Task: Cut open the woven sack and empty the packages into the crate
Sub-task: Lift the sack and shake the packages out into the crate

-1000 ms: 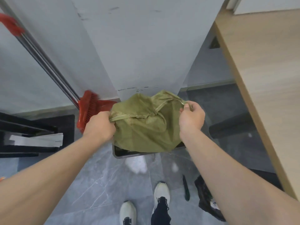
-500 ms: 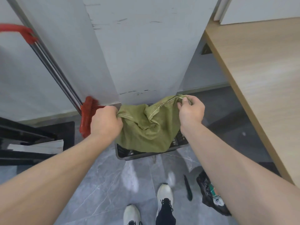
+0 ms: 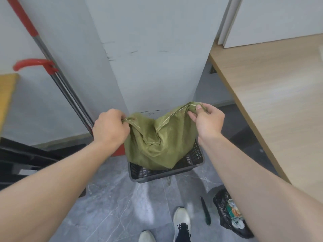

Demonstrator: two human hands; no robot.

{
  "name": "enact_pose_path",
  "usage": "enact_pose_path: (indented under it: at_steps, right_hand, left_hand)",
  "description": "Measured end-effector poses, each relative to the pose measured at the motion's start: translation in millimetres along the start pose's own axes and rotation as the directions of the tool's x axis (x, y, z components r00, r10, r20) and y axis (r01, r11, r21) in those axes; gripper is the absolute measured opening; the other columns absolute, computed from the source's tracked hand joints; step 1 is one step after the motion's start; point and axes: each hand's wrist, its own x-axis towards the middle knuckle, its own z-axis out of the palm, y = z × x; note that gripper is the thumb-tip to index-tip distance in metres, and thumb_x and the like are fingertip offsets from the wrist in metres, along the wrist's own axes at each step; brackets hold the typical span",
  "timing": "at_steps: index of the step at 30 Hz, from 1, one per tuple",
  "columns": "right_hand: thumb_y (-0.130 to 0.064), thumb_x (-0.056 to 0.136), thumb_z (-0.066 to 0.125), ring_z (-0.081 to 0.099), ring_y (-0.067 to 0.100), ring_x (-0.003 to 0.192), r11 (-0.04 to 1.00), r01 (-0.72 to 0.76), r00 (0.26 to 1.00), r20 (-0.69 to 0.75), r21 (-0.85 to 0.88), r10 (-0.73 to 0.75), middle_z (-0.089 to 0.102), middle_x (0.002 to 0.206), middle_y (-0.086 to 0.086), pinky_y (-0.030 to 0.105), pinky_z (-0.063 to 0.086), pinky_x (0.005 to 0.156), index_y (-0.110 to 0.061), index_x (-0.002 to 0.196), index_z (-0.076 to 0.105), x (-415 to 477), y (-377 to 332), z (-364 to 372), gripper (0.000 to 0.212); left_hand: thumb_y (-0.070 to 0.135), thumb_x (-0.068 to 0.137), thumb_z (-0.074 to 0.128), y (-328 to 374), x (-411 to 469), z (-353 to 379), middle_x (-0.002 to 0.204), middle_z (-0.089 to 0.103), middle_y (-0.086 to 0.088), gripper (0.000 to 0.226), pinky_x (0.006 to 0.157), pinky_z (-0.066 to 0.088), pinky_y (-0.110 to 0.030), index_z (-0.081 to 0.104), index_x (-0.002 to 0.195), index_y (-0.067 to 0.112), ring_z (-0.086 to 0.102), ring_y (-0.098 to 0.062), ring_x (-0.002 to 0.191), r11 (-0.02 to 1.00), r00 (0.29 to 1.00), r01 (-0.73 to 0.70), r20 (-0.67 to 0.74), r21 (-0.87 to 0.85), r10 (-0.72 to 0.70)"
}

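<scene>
- Head view: the left hand (image 3: 109, 127) is closed in a fist round one bunched corner of the green sack (image 3: 157, 147). The right hand (image 3: 208, 120) pinches the stitched hem of the other corner between thumb and curled fingers.
- The two hands are held apart and above the black crate (image 3: 166, 177), so the sack hangs mouth down with its lower end inside the crate's walls. My guess is that this grip is meant to let anything left inside drop straight in.
- The sack looks limp and flat, so it is probably nearly empty. It hides the inside of the crate, so I cannot tell what lies there.
- A dark knife (image 3: 205, 213) lies on the floor (image 3: 113, 206) beside a black plastic bag (image 3: 230, 215), near the person's shoes. A broom handle (image 3: 70, 95) leans on the wall to the left, and a wooden table (image 3: 271, 102) is at the right.
- Compared with half a second ago, the hands have risen and spread wider. The sack now hangs longer and straighter, and more of the crate's slotted walls shows beneath it.
</scene>
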Motion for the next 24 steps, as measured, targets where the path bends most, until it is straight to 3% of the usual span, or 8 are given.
enact_pose_path:
  at_steps: [2,5,9,12,15,18,24]
  right_hand:
    - [-0.005,0.102,0.06,0.079,0.015,0.08,1.0,0.03,0.999,0.021,-0.004,-0.03,0.075,0.107,0.01,0.027,0.061,0.084,-0.005,0.112,0.071,-12.1,-16.1,6.2,0.015]
    - [-0.007,0.102,0.061,0.078,0.012,0.074,0.996,0.019,1.0,0.014,-0.085,-0.018,0.074,0.103,0.004,0.025,0.062,0.078,-0.012,0.108,0.073,-27.1,-40.3,11.4,0.014]
    - [-0.009,0.102,0.06,0.077,0.014,0.075,0.962,0.107,0.994,0.041,-0.252,-0.1,0.069,0.084,-0.01,0.031,0.063,0.081,-0.026,0.09,0.068,-37.0,-67.5,6.1,0.022]
    - [-0.011,0.103,0.058,0.077,0.013,0.08,0.938,0.178,0.982,0.11,-0.299,-0.152,0.07,0.088,-0.011,0.028,0.062,0.081,-0.024,0.095,0.071,-37.3,-88.2,4.2,0.02]
    - [-0.013,0.101,0.059,0.076,0.018,0.09,0.925,0.169,0.979,0.166,-0.339,-0.118,0.069,0.092,-0.013,0.037,0.06,0.09,-0.02,0.105,0.074,-37.9,-110.2,10.0,0.018]
    - [-0.013,0.1,0.059,0.074,0.023,0.095,0.903,0.142,0.974,0.22,-0.406,-0.054,0.073,0.098,-0.002,0.042,0.059,0.093,-0.018,0.108,0.075,-46.5,-124.6,5.6,0.019]
    - [-0.015,0.102,0.058,0.074,0.024,0.094,0.904,0.071,0.959,0.277,-0.422,0.054,0.068,0.096,-0.004,0.042,0.06,0.091,-0.027,0.099,0.067,-46.9,-151.1,-3.5,0.016]
  left_hand:
    - [0.017,0.082,0.057,19.3,-3.0,-14.2,0.072,0.07,-0.01,0.016,0.067,0.057,-0.043,0.073,0.078,0.015,0.065,-0.042,0.076,0.999,0.998,-0.011,-0.066,-0.052,0.008]
    - [0.015,0.082,0.059,44.7,-8.8,-30.5,0.072,0.07,-0.011,0.015,0.065,0.053,-0.04,0.073,0.078,0.013,0.065,-0.041,0.076,0.997,1.0,0.011,-0.027,-0.072,-0.013]
    - [0.017,0.082,0.059,62.4,-15.0,-54.6,0.072,0.071,-0.01,0.015,0.071,0.059,-0.045,0.073,0.076,0.016,0.066,-0.041,0.076,0.994,0.998,0.036,-0.047,-0.099,-0.04]
    - [0.016,0.083,0.059,83.4,-13.3,-74.6,0.074,0.072,-0.01,0.015,0.071,0.057,-0.042,0.074,0.079,0.018,0.065,-0.04,0.078,0.993,0.996,0.05,-0.068,-0.105,-0.057]
    - [0.017,0.082,0.06,108.2,-15.8,-89.8,0.073,0.072,-0.008,0.015,0.072,0.059,-0.042,0.073,0.077,0.02,0.067,-0.04,0.077,0.993,0.997,0.06,-0.037,-0.105,-0.064]
    - [0.017,0.083,0.063,127.2,-26.1,-101.4,0.078,0.072,-0.009,0.013,0.075,0.058,-0.041,0.073,0.077,0.021,0.067,-0.04,0.082,0.989,0.993,0.116,-0.008,-0.096,-0.117]
    - [0.017,0.087,0.069,140.4,-31.3,-114.7,0.078,0.073,-0.007,0.012,0.084,0.059,-0.045,0.073,0.076,0.021,0.069,-0.038,0.086,0.97,0.979,0.199,-0.026,-0.137,-0.204]
